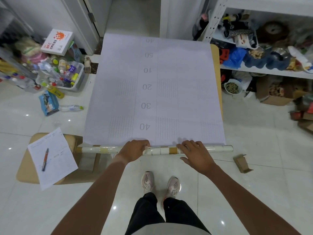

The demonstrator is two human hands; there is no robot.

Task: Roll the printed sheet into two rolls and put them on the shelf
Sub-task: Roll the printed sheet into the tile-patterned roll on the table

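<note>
Head view: a person stands at the near edge of a tabletop point(216, 65), both hands down on a tube point(162, 150) that lies crosswise along that edge. The sheet point(155, 92), printed with numbers and ruled bars, runs flat away from the tube toward the far wall and covers almost the whole tabletop; its near edge meets the tube, so no real roll has built up yet. The left hand point(133, 149) sits on top of the tube left of centre, fingers curled over its far side, thumb hidden. The right hand point(194, 151) rests just right of centre, fingers nearly straight and spread across the tube onto the sheet's edge, thumb out toward the body, pressing rather than gripping. The tube's long axis runs left to right, square to the sheet's length, with both ends sticking out past the sheet's sides. The hands stand about evenly either side of the middle, neither clearly nearer. Rolling would have to go straight away from the body, and an uneven push from either hand would likely skew the roll. The shelf point(264, 72), crowded with bags and bowls, stands to the right, beside the tabletop's far end. A paper point(52, 158) with a pen point(45, 159) lies on a stool at left
</note>
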